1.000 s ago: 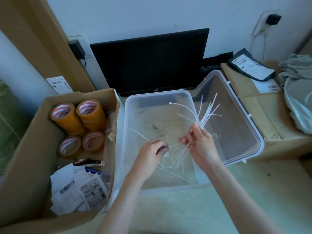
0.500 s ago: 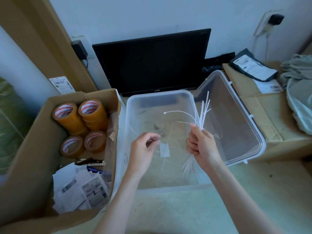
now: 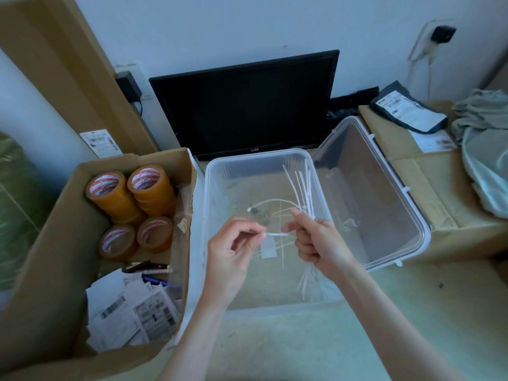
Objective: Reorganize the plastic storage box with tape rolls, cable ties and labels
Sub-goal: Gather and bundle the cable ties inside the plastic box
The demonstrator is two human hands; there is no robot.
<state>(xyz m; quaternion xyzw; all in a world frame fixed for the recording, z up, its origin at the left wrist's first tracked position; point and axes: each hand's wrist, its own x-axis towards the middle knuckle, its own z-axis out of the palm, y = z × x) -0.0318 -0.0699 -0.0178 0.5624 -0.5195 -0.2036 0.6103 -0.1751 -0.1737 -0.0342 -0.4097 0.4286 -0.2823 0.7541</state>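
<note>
Clear plastic storage box (image 3: 220, 171) is sitting centre, its lid (image 3: 384, 188) leaning off its right side. Tape rolls (image 3: 132, 207) and labels (image 3: 132, 312) are waiting in the cardboard box (image 3: 55, 243) at left. Step looks like bundling: right hand (image 3: 319, 243) is gripping the cable tie bundle (image 3: 303, 193) over the box, left hand (image 3: 233, 248) is pinching a single tie (image 3: 276, 234) bridging to the right. Next: feed it into the bundle without loosening the grip.

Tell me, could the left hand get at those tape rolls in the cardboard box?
Probably yes: the tape rolls stand uncovered in the open cardboard box beside the left hand, though that hand now pinches a cable tie.
</note>
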